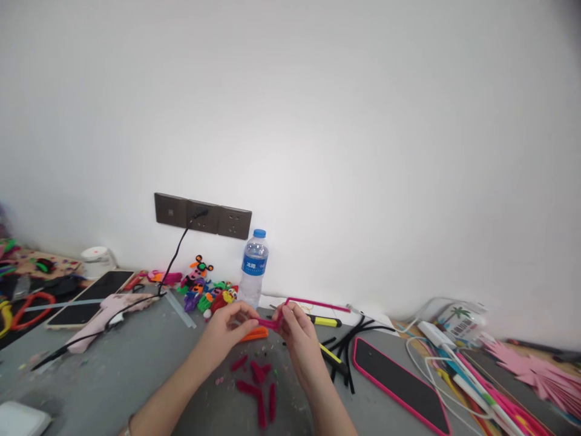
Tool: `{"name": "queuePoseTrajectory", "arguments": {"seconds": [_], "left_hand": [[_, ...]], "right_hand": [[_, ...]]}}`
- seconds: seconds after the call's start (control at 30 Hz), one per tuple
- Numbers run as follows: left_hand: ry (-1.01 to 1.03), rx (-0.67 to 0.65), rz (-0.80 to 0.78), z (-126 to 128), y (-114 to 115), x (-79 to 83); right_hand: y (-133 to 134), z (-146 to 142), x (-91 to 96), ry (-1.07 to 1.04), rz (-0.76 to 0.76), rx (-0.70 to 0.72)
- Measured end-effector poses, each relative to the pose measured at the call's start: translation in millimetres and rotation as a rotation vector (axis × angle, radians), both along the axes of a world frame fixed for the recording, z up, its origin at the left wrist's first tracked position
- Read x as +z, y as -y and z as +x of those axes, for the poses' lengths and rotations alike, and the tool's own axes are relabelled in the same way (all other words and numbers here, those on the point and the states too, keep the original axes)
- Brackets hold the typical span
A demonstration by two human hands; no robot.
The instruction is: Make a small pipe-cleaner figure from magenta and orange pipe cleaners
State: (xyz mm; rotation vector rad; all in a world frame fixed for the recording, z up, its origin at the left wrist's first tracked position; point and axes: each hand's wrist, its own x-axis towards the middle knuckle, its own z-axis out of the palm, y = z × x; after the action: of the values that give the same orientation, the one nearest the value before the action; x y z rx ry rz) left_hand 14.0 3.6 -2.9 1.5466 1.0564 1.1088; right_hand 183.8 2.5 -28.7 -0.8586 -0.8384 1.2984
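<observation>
Between my two hands is a magenta pipe cleaner (pixel 318 303), bent, with one long end running off to the right above the table. My left hand (pixel 231 330) pinches its left part between thumb and fingers. Close beside it, my right hand (pixel 295 330) grips the pipe cleaner where it bends. Under the hands, several dark pink fuzzy pieces (pixel 259 393) lie on the grey tabletop (pixel 181 369). An orange piece (pixel 255 333) lies just behind my left fingertips.
A water bottle (pixel 255 266) stands by the wall, near colourful pipe-cleaner figures (pixel 200 284). At left lie a pink glue gun (pixel 95 321) with a cord and orange scissors (pixel 34 309). At right are a yellow-black cutter (pixel 324 321), black pipe cleaners (pixel 349 345) and a pink-edged phone (pixel 399 384).
</observation>
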Motion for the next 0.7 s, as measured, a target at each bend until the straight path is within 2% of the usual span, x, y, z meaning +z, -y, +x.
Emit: {"name": "queuePoseTrajectory", "arguments": {"seconds": [0.23,0.37,0.53,0.63,0.7], "left_hand": [[-0.032,0.108,0.034,-15,-14,-9.8],[-0.048,0.16,0.085,-22,-21,-17.4],[-0.238,0.194,0.154,-26,-22,-19.1],[-0.353,0.225,0.199,-27,-21,-17.0],[-0.423,0.234,0.229,-28,-21,-15.9]], "right_hand": [[-5,18,-0.6,0.12,-0.126,-0.124],[-8,43,5.3,0.147,-0.062,-0.237],[-2,70,10.2,0.494,0.059,-0.435],[2,87,8.3,0.693,0.054,-0.447],[4,96,7.6,0.756,0.013,-0.424]]}}
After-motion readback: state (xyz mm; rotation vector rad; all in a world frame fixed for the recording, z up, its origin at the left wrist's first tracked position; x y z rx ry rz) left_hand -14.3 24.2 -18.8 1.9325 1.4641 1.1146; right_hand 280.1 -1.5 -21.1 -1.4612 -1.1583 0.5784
